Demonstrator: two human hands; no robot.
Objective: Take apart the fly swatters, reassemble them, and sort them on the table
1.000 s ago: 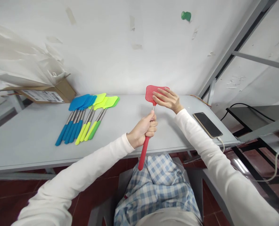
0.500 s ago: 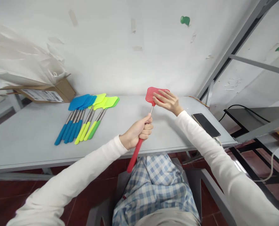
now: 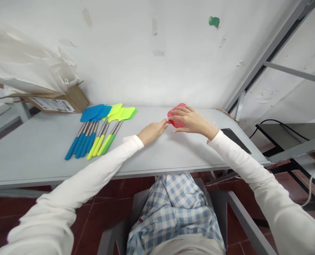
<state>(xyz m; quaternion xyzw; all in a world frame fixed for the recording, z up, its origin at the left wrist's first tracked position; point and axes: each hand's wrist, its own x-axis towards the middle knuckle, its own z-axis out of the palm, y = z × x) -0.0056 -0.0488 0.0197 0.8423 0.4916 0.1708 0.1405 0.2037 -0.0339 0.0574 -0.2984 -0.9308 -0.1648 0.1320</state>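
1. Head view: the red swatter (image 3: 178, 123) is held above the table (image 3: 173, 156), between the hands, its flat end tilted.
2. The left hand (image 3: 152, 132) appears closed around the swatter's thin shaft; the handle is hidden. Risk: a loose hold could let it twist.
3. The right hand (image 3: 196, 123) has fingers spread over the flat end; whether they clamp it cannot be told. Risk: uneven pressure could bend the neck.
4. The phone (image 3: 237, 140) lies just beside the right sleeve (image 3: 234, 152). Risk: an outward arm swing could knock it.
5. Blue swatters (image 3: 90, 112) and yellow swatters (image 3: 125, 113) overlap at left. Risk: a leftward sweep could scatter them.
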